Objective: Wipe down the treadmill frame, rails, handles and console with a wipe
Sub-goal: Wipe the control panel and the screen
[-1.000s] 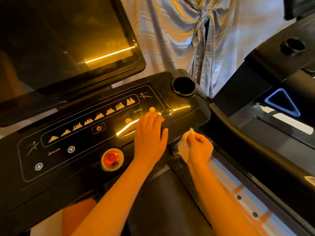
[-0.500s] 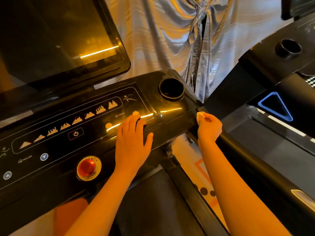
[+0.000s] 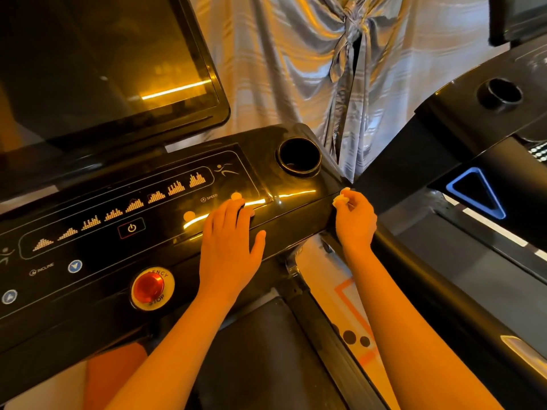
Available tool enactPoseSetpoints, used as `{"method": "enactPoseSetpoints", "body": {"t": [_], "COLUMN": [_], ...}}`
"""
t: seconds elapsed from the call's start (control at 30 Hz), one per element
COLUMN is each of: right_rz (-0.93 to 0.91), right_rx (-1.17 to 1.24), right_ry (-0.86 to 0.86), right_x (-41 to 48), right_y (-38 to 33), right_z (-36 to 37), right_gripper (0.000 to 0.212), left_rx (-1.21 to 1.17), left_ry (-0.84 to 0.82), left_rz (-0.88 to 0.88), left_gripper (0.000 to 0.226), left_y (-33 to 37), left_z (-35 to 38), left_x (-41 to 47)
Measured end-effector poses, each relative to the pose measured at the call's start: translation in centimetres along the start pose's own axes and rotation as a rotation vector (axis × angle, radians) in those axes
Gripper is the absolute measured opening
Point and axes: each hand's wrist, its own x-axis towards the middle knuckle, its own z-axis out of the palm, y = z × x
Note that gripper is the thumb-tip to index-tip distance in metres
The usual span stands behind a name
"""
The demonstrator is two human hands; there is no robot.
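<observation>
The glossy black treadmill console (image 3: 284, 199) spans the left and middle of the view, with lit program icons, a power button and a red emergency stop knob (image 3: 149, 287). My left hand (image 3: 229, 247) rests flat on the console's front edge, fingers straight. My right hand (image 3: 355, 221) pinches a small bunched white wipe (image 3: 340, 198) against the console's right end, where the black side handrail (image 3: 414, 279) begins. Most of the wipe is hidden inside my fingers.
A dark screen (image 3: 103, 69) tilts above the console. A round cup holder (image 3: 299, 156) sits near the right corner. A second treadmill (image 3: 479, 184) with a blue triangle light stands close on the right. Grey curtains (image 3: 310, 69) hang behind. The belt (image 3: 251, 359) lies below.
My right hand rose from below the console up to its right end with the wipe, then held there. The camera view shifted right. My left hand stayed on the console.
</observation>
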Motion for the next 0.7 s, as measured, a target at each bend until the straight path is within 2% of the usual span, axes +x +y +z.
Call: {"method": "enactPoseSetpoints", "body": {"t": [0.23, 0.37, 0.6, 0.7], "right_rz": [-0.034, -0.039, 0.047, 0.052], "right_rx": [-0.068, -0.026, 0.103, 0.146], "right_ry": [-0.078, -0.069, 0.074, -0.007], "right_x": [0.2, -1.1, -5.8, -9.8], "right_y": [0.2, 1.2, 1.4, 0.4], "right_z": [-0.5, -0.7, -0.4, -0.4], "right_gripper": [0.028, 0.034, 0.027, 0.029], "left_rx": [0.003, -0.001, -0.001, -0.008], "left_ry": [0.004, 0.01, -0.007, -0.017], "left_rz": [0.012, 0.019, 0.023, 0.025], "left_gripper": [0.035, 0.034, 0.034, 0.035], "left_y": [0.0, 0.0, -0.1, -0.2], "left_z": [0.0, 0.0, 0.0, -0.1], "left_x": [0.0, 0.0, -0.1, -0.2]}}
